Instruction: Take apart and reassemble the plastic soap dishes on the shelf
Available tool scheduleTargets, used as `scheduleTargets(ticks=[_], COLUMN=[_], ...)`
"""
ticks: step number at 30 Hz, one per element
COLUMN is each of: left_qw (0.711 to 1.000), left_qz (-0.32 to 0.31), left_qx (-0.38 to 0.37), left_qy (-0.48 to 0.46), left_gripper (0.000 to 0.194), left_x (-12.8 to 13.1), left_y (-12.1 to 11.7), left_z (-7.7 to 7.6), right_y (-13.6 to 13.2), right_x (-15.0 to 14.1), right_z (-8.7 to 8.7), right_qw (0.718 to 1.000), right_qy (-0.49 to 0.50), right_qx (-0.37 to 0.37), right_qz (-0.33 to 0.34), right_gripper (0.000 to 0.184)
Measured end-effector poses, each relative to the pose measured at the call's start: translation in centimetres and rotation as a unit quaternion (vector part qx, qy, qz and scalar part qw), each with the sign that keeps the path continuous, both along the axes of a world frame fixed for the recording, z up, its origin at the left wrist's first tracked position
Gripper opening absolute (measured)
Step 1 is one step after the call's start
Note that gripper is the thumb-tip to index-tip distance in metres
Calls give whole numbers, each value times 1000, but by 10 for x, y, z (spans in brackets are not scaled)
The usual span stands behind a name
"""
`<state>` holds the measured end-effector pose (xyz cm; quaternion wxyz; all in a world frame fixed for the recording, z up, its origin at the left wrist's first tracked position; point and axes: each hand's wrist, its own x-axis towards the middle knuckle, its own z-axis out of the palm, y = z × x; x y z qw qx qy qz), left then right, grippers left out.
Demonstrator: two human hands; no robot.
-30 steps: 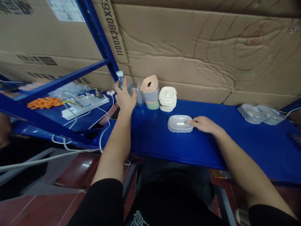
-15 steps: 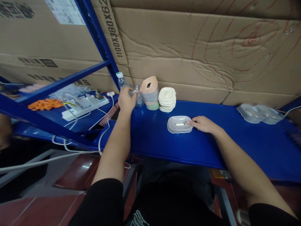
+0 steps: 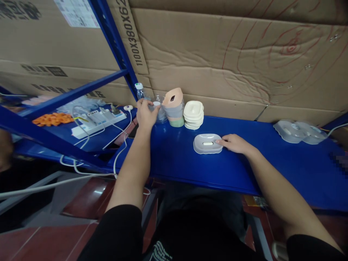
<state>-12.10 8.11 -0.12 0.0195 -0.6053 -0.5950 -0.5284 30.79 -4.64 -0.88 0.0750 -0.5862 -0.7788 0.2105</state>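
Observation:
At the back left, my left hand (image 3: 146,113) is closed, thumb and fingers curled round a small white round cap (image 3: 156,104). Part of that cap is hidden by the fingers. Clear plastic containers (image 3: 162,116) stand just behind and right of this hand, and a clear bottle with a white top (image 3: 139,90) is behind it. My right hand (image 3: 231,142) pinches the right rim of a translucent oval lid (image 3: 201,146) with a white grip in its middle. The lid lies flat on the blue table (image 3: 187,163), thumb on top.
Stacked pastel cups (image 3: 175,108) and a stack of cream square dishes (image 3: 193,114) stand along the cardboard wall (image 3: 217,79). Two joined translucent lids (image 3: 292,131) lie at right. Left of the blue frame are a power strip (image 3: 99,123), white cables and an orange item (image 3: 51,119).
My left hand has shifted only slightly, and the white cap by its thumb shows more clearly. My right hand and the oval lid have stayed in place.

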Motion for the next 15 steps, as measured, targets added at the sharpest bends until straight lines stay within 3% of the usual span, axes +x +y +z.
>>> scheduleTargets(ticks=[8, 12, 14, 15], left_qw=[1000, 998, 995, 995], left_qz=[29, 34, 14, -27], left_qx=[2, 50, 85, 85], left_qy=[-7, -31, -50, -54], left_gripper=[29, 31, 34, 37], left_x=[2, -1, -3, -3], left_y=[-5, -7, -8, -9], left_z=[7, 10, 11, 12], right_y=[2, 2, 2, 2], right_x=[2, 2, 2, 2], right_z=[-4, -4, -4, -3], right_qw=[1000, 1000, 1000, 1000], right_qy=[2, -3, -8, -11], right_qx=[1, 1, -1, -3], right_qz=[-2, 1, 1, 0], right_gripper=[66, 65, 65, 65])
